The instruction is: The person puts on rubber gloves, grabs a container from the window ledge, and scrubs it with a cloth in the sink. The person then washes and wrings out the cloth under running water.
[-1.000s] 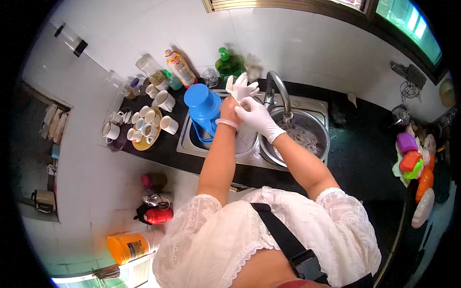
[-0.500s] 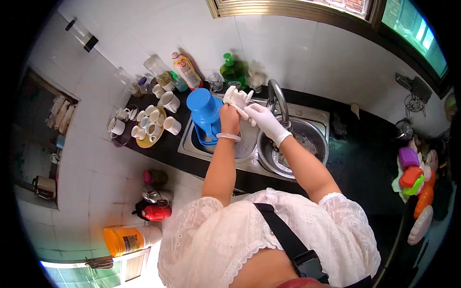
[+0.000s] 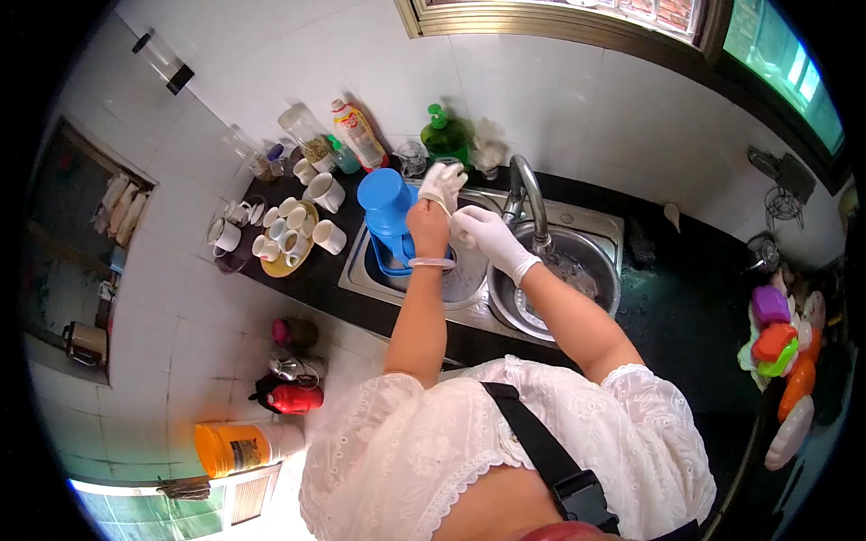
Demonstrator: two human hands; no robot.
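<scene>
A white glove [image 3: 443,184] covers the fingers of my left hand [image 3: 429,216], while the back of that hand and the wrist are bare. Its gloved fingers point away from me and look apart, with nothing held in them. My right hand [image 3: 492,237], fully inside another white glove, pinches the edge of the left glove near the knuckles. Both hands are above the double sink. Just left of my left hand stands a blue pitcher [image 3: 385,206] in the left basin. A pale bangle [image 3: 432,262] circles my left wrist.
The curved faucet [image 3: 530,194] rises over the right basin, which holds a metal bowl [image 3: 505,298]. Several white cups stand on a yellow tray [image 3: 281,269] at the left. Bottles, including a green soap dispenser [image 3: 444,140], line the wall. Colourful containers [image 3: 774,341] sit far right.
The white glove sits closer around my left fingers, which are less spread. My right hand has shifted slightly left and down, still pinching the glove's edge. The view has shifted slightly.
</scene>
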